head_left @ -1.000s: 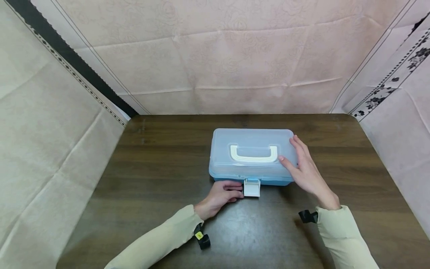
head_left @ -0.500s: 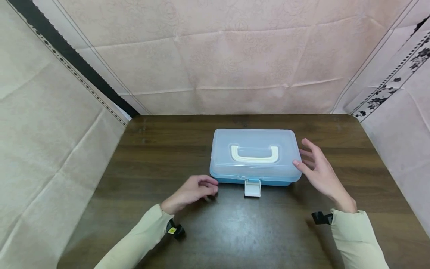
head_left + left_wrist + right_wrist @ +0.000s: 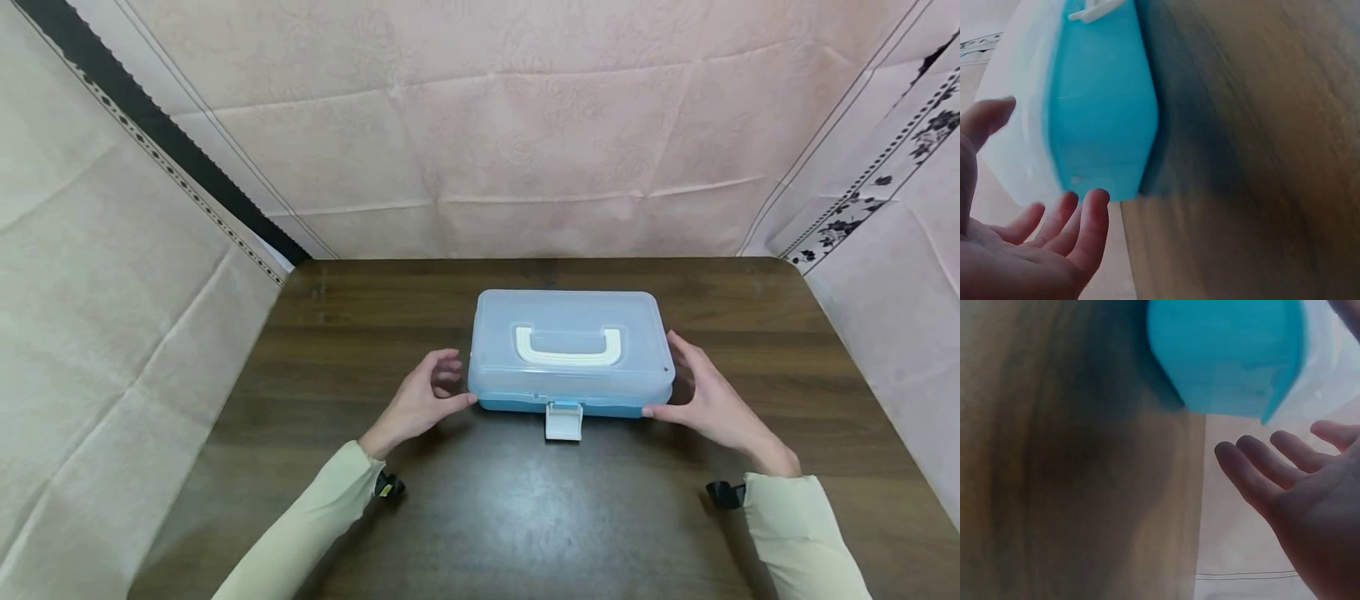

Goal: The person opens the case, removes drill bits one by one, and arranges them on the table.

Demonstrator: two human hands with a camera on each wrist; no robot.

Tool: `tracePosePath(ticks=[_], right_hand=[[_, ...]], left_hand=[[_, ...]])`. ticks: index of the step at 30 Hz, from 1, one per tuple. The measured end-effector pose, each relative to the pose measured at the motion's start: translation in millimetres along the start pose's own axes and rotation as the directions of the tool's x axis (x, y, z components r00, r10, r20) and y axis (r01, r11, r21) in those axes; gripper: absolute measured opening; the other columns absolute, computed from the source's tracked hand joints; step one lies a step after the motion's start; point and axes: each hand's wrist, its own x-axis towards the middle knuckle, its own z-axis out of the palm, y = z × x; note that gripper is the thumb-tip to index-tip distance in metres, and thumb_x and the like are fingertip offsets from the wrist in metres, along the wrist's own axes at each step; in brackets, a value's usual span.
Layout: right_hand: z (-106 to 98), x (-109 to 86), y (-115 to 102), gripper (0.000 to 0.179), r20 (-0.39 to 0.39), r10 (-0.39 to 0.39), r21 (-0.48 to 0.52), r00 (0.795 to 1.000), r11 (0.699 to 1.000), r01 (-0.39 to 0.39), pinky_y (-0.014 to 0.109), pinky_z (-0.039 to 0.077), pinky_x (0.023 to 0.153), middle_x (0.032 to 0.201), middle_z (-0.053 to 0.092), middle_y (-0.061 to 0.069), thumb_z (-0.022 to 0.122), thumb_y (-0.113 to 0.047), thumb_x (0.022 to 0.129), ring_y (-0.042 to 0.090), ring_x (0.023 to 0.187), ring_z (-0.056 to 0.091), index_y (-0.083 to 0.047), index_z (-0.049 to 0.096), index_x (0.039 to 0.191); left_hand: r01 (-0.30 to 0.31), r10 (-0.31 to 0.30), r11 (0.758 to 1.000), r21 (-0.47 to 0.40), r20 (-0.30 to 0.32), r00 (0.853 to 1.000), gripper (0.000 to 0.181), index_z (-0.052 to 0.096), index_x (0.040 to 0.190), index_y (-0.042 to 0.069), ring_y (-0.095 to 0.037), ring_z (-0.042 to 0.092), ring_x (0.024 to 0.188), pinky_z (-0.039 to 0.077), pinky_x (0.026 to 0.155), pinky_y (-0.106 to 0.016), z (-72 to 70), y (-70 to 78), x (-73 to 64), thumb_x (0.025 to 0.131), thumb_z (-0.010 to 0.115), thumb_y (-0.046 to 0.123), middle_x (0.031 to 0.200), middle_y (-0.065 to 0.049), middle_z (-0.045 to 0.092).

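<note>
A plastic storage box (image 3: 495,375) with a frosted clear lid and a blue base sits on the wooden table. Its white carry handle (image 3: 567,358) lies flat on the lid, and the pale front latch (image 3: 564,422) hangs down. My left hand (image 3: 412,407) is at the box's left end, thumb tip right at the front corner. In the left wrist view its fingers (image 3: 1092,231) are loosely bent beside the blue base (image 3: 1104,106). At the other end is my right hand (image 3: 708,404), thumb by the front right corner. The right wrist view shows those fingers (image 3: 1250,478) spread near the base (image 3: 1229,356).
The dark brown wooden table (image 3: 360,333) extends around the box on all sides. Pale patterned cloth (image 3: 525,150) hangs behind the table's far edge and along both sides. A black wrist strap mount (image 3: 725,495) sits on the right sleeve, another on the left.
My left hand has moved left from beside the latch to the box's left end. My right hand has come off the lid and lowered to the right end. The box stays in place.
</note>
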Motion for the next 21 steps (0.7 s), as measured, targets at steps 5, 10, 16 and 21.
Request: tracePosePath(ticks=[5,10,16,21], right_hand=[[3.8,1.9,6.8,0.111,0.019,-0.029,-0.02,0.999,0.999,0.03,0.056,0.035,0.093,0.144,0.024,0.019,0.081,-0.037,0.07,0.04,0.122,0.039,-0.022,0.004,0.15],[3.7,2.1,3.3,0.11,0.013,-0.041,-0.01,0.999,0.999,0.041,0.054,0.037,0.092,0.144,0.026,0.016,0.083,-0.032,0.069,0.037,0.121,0.042,-0.027,0.008,0.149],[1.2,-2.3,-24.3,0.106,0.005,-0.041,-0.016,0.999,0.999,0.041,0.054,0.037,0.092,0.142,0.028,0.018,0.083,-0.02,0.069,0.038,0.119,0.043,-0.012,0.014,0.149],[0.6,-3.2,-27.7,0.094,-0.013,-0.09,-0.038,0.996,0.995,0.089,0.054,0.037,0.092,0.14,0.036,0.014,0.082,-0.018,0.07,0.032,0.12,0.042,-0.01,0.026,0.145]], left_hand=[[-0.01,0.008,0.999,0.044,0.041,0.999,0.088,0.03,0.143,0.017,-0.015,0.053,0.111,0.049,0.082,-0.032,11.8,-3.0,7.3,0.073,0.079,0.037,0.134,-0.002,0.045],[-0.042,0.035,0.995,0.087,0.076,0.997,0.096,0.022,0.147,0.015,-0.015,0.05,0.113,0.048,0.083,-0.029,18.9,-4.3,11.6,0.073,0.077,0.041,0.14,-0.005,0.039],[-0.058,0.047,0.989,0.139,0.085,0.995,0.096,0.017,0.149,0.013,-0.018,0.046,0.115,0.047,0.085,-0.029,20.9,-4.8,13.0,0.077,0.075,0.04,0.146,-0.008,0.031],[-0.094,0.078,0.981,0.168,0.102,0.992,0.096,0.014,0.149,0.012,-0.02,0.04,0.124,0.043,0.093,-0.035,20.9,-5.1,12.7,0.079,0.072,0.042,0.149,-0.01,0.025]])
